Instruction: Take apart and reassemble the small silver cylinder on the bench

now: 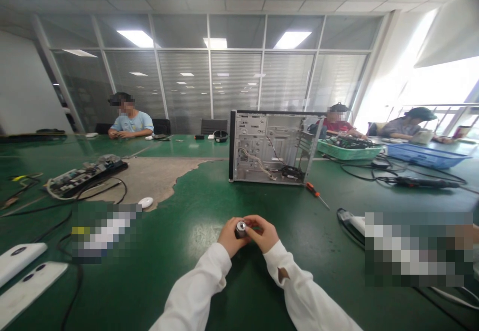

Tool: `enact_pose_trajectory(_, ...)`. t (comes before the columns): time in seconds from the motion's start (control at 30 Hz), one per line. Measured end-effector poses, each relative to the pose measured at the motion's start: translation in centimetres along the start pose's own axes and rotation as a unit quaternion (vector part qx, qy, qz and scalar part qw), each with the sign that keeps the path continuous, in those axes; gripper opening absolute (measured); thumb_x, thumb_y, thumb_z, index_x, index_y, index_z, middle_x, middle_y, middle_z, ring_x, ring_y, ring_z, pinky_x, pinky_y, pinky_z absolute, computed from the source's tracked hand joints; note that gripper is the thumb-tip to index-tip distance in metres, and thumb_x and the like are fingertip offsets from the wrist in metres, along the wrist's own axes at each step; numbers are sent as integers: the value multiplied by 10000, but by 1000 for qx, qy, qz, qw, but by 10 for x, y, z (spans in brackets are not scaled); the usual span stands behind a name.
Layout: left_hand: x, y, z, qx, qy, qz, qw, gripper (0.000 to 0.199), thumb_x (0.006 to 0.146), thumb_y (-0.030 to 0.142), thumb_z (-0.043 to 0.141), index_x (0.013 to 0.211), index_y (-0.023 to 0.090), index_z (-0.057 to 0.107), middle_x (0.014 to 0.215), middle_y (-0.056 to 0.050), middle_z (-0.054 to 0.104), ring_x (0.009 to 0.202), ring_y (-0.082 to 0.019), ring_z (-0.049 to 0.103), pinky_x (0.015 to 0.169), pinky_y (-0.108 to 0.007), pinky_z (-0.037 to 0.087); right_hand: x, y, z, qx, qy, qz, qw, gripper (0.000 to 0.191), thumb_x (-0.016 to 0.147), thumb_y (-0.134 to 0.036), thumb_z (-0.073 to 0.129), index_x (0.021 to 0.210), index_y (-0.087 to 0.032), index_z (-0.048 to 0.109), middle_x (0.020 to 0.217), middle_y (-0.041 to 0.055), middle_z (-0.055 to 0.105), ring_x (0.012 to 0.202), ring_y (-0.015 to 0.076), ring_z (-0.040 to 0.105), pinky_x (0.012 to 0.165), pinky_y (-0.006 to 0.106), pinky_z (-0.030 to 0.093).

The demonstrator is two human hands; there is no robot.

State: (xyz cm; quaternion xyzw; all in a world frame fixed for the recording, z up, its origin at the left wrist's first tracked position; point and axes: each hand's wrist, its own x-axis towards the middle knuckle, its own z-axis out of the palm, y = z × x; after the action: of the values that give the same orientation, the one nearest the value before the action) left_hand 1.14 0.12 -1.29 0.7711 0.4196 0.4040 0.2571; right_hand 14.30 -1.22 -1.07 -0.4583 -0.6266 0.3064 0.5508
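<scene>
Green tabletop (194,211) spans the room, bearing an open computer case (271,146). Nearer, the left hand (230,236) clamps a small metal cylinder (241,229) at its inner side; the right hand (264,234) pinches the cylinder's opposite side, fingers closed against it.

No text, label, brand, number or sign can be read on anything in view.

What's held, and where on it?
A small metallic cylindrical part: left hand around its side, right hand's fingers at its upper edge.
</scene>
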Motion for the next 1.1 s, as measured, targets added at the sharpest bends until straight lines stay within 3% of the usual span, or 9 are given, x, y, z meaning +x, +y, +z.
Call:
enact_pose_trajectory(0.2, 1, 1, -4, -17, -33, -10, 999, 290, 510, 219, 682, 776, 160, 579, 723, 6, 530, 712, -151, 512, 646, -261, 403, 0, -9, -4, -82, -19, -96, 992, 159, 670, -217, 511, 768, -208, 637, 711, 21, 559, 572, 109, 498, 495, 222, 397)
enact_pose_trajectory(0.4, 1, 1, -2, -23, -62, -4, 998, 286, 503, 224, 688, 753, 151, 569, 703, 15, 523, 717, -151, 509, 647, -254, 398, -2, -24, -11, -94, -48, -97, 990, 161, 694, -227, 506, 785, -219, 638, 717, 23, 544, 592, 113, 492, 542, 234, 408)
enact_pose_trajectory(0.73, -1, 4, -1, -29, -64, -16, 997, 338, 504, 187, 687, 820, 179, 569, 763, 6, 545, 756, -156, 518, 685, -274, 418, 2, -25, -13, -82, -63, -104, 989, 140, 689, -245, 503, 756, -223, 625, 725, 23, 539, 594, 118, 494, 543, 243, 416)
enact_pose_trajectory(0.93, -1, 4, -2, -55, -25, -19, 998, 526, 487, 133, 691, 980, 213, 525, 961, -35, 535, 911, -197, 498, 831, -349, 378, 10, -8, -22, -121, 33, -51, 991, 143, 701, -297, 483, 750, -202, 578, 672, 15, 571, 589, 131, 504, 535, 250, 400)
enact_pose_trajectory(1.1, 2, -7, 0, -48, 34, -60, 996, 578, 512, 106, 649, 1049, 203, 457, 967, -45, 484, 916, -191, 486, 775, -341, 416, 13, 17, -25, -239, -33, -34, 970, 121, 700, -223, 462, 738, -208, 576, 680, 9, 561, 629, 131, 507, 597, 249, 396)
